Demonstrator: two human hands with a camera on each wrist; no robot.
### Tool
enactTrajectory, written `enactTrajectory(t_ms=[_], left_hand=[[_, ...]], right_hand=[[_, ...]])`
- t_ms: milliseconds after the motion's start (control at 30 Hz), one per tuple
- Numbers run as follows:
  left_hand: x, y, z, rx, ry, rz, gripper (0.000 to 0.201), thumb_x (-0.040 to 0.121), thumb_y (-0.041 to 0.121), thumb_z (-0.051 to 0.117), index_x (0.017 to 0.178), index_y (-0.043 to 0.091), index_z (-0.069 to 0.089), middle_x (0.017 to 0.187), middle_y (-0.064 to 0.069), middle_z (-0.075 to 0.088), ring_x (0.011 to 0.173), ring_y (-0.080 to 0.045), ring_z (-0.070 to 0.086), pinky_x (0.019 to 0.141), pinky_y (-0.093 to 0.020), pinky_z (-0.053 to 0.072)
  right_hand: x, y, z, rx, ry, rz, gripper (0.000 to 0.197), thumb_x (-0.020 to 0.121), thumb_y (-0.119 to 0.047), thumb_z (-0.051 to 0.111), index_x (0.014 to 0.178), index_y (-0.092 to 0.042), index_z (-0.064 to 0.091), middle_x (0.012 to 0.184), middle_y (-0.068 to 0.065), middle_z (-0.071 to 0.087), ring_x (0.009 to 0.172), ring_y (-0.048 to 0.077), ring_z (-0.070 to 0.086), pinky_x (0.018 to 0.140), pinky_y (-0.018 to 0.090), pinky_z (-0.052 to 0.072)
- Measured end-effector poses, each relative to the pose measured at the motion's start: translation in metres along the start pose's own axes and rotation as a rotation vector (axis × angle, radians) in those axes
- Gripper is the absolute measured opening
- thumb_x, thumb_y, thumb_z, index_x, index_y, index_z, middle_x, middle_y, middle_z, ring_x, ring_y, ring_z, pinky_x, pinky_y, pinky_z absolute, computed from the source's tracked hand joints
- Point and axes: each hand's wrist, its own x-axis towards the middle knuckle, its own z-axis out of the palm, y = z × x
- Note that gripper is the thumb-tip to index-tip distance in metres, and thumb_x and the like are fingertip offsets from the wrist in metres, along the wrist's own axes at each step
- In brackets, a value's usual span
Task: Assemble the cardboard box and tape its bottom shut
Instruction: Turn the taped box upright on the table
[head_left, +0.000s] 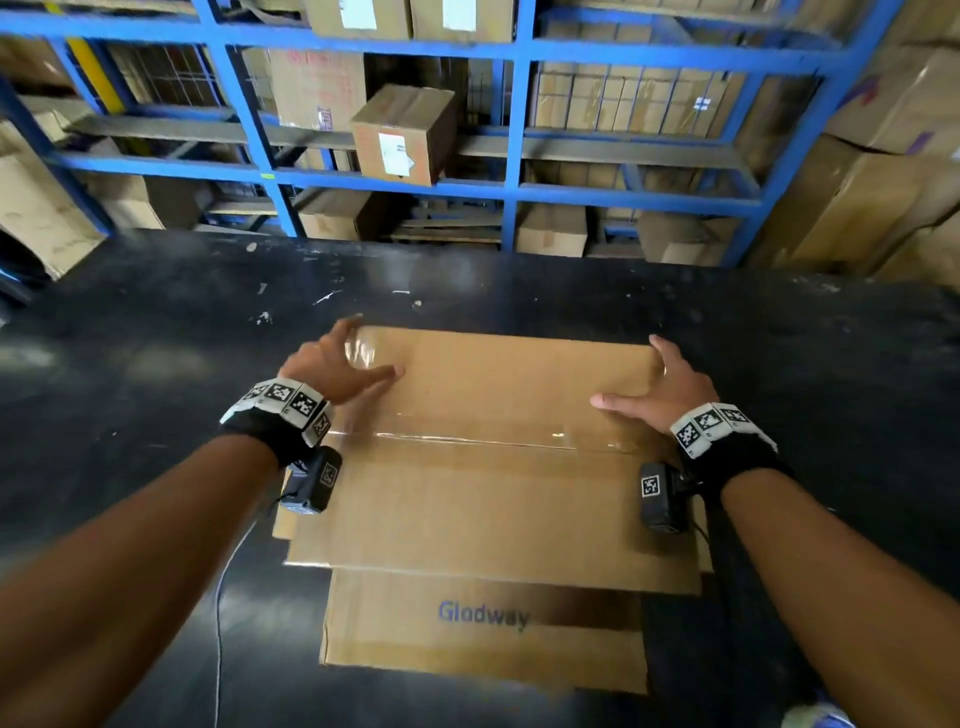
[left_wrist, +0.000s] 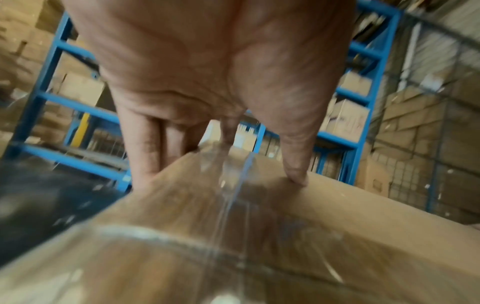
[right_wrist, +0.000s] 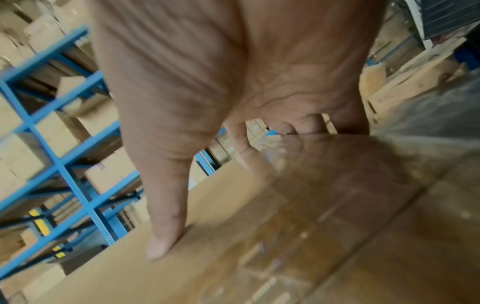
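A brown cardboard box (head_left: 493, 499) lies on the black table (head_left: 156, 338) with its closed flaps facing up. Clear tape (head_left: 467, 439) runs along the middle seam from left to right. My left hand (head_left: 363, 353) grips the far left corner, thumb on top and fingers (left_wrist: 145, 160) down over the edge. My right hand (head_left: 639, 379) grips the far right corner the same way, thumb (right_wrist: 163, 236) pressed on the top face (right_wrist: 311, 226). Shiny tape (left_wrist: 233, 195) also crosses the corner under the left hand. A panel printed "Gladway" (head_left: 483, 618) shows below the near edge.
Blue metal shelving (head_left: 514, 156) stacked with cartons stands just behind the table's far edge. More large cartons (head_left: 883, 182) are piled at the right. A thin white cable (head_left: 221, 597) hangs from my left wrist over the table. Bare black tabletop surrounds the box.
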Motion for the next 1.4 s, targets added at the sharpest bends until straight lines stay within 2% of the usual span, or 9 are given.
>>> enactTrajectory(t_ms=[100, 300, 433, 633, 767, 900, 1100, 1300, 1400], left_hand=[[-0.008, 0.018, -0.043, -0.005, 0.159, 0.060, 0.104, 0.076, 0.080, 0.067, 0.158, 0.043, 0.015, 0.154, -0.023, 0.049, 0.129, -0.049, 0.057, 0.103, -0.060, 0.051], [-0.049, 0.027, -0.071, -0.221, 0.397, 0.200, 0.099, 0.076, 0.067, 0.078, 0.153, 0.049, 0.019, 0.149, -0.024, 0.052, 0.130, -0.048, 0.055, 0.105, -0.060, 0.049], [-0.081, 0.008, -0.051, -0.310, 0.453, 0.286, 0.104, 0.072, 0.059, 0.085, 0.156, 0.048, 0.024, 0.142, -0.014, 0.057, 0.128, -0.037, 0.058, 0.105, -0.054, 0.050], [-0.117, -0.014, -0.034, -0.372, 0.590, 0.378, 0.104, 0.066, 0.057, 0.088, 0.155, 0.039, 0.037, 0.135, -0.005, 0.054, 0.094, -0.016, 0.067, 0.094, -0.040, 0.057], [-0.119, -0.021, -0.032, -0.378, 0.667, 0.436, 0.104, 0.067, 0.063, 0.088, 0.154, 0.033, 0.040, 0.139, -0.003, 0.053, 0.104, -0.012, 0.062, 0.093, -0.040, 0.058], [-0.120, -0.033, -0.015, -0.377, 0.650, 0.425, 0.104, 0.069, 0.062, 0.081, 0.157, 0.033, 0.035, 0.148, 0.002, 0.051, 0.119, 0.012, 0.042, 0.097, -0.036, 0.053], [-0.138, -0.059, 0.033, -0.366, 0.502, 0.328, 0.111, 0.067, 0.039, 0.095, 0.160, 0.035, 0.033, 0.141, 0.003, 0.057, 0.127, -0.017, 0.055, 0.107, -0.043, 0.051], [-0.162, -0.090, 0.057, -0.380, 0.299, 0.218, 0.111, 0.065, 0.071, 0.082, 0.158, 0.047, 0.027, 0.144, 0.003, 0.053, 0.127, -0.027, 0.060, 0.106, -0.052, 0.052], [-0.162, -0.095, 0.048, -0.381, 0.225, 0.247, 0.091, 0.072, 0.079, 0.065, 0.153, 0.057, 0.032, 0.137, 0.009, 0.053, 0.115, -0.014, 0.061, 0.099, -0.042, 0.056]], right_hand=[[-0.012, -0.027, -0.029, 0.123, 0.181, -0.091, 0.132, 0.046, -0.063, 0.090, 0.154, -0.044, 0.016, 0.159, 0.005, 0.035, 0.142, 0.036, 0.037, 0.113, 0.054, 0.035], [-0.051, -0.047, -0.048, 0.340, 0.433, -0.248, 0.129, 0.053, -0.046, 0.095, 0.151, -0.052, 0.012, 0.155, 0.010, 0.034, 0.139, 0.036, 0.038, 0.108, 0.053, 0.036], [-0.072, -0.031, -0.037, 0.446, 0.485, -0.249, 0.112, 0.062, -0.051, 0.088, 0.150, -0.051, 0.019, 0.158, 0.003, 0.032, 0.141, 0.031, 0.037, 0.109, 0.052, 0.035], [-0.097, -0.011, -0.023, 0.513, 0.684, -0.335, 0.097, 0.064, -0.047, 0.088, 0.145, -0.041, 0.037, 0.151, -0.004, 0.043, 0.132, 0.008, 0.039, 0.106, 0.047, 0.042], [-0.103, -0.007, -0.018, 0.539, 0.758, -0.418, 0.098, 0.063, -0.041, 0.092, 0.146, -0.033, 0.039, 0.149, -0.003, 0.046, 0.135, 0.011, 0.043, 0.107, 0.047, 0.045], [-0.106, 0.004, 0.000, 0.541, 0.707, -0.440, 0.104, 0.059, -0.033, 0.094, 0.147, -0.030, 0.038, 0.148, 0.000, 0.044, 0.132, 0.011, 0.043, 0.107, 0.040, 0.043], [-0.116, 0.045, 0.041, 0.457, 0.551, -0.324, 0.115, 0.056, -0.034, 0.096, 0.151, -0.043, 0.031, 0.147, 0.000, 0.041, 0.127, 0.010, 0.042, 0.105, 0.043, 0.043], [-0.139, 0.086, 0.063, 0.300, 0.344, -0.256, 0.116, 0.057, -0.045, 0.093, 0.151, -0.052, 0.025, 0.137, -0.008, 0.036, 0.118, 0.009, 0.042, 0.101, 0.043, 0.047], [-0.144, 0.095, 0.053, 0.246, 0.226, -0.272, 0.110, 0.062, -0.059, 0.083, 0.151, -0.055, 0.019, 0.141, -0.008, 0.033, 0.121, 0.012, 0.042, 0.102, 0.044, 0.045]])
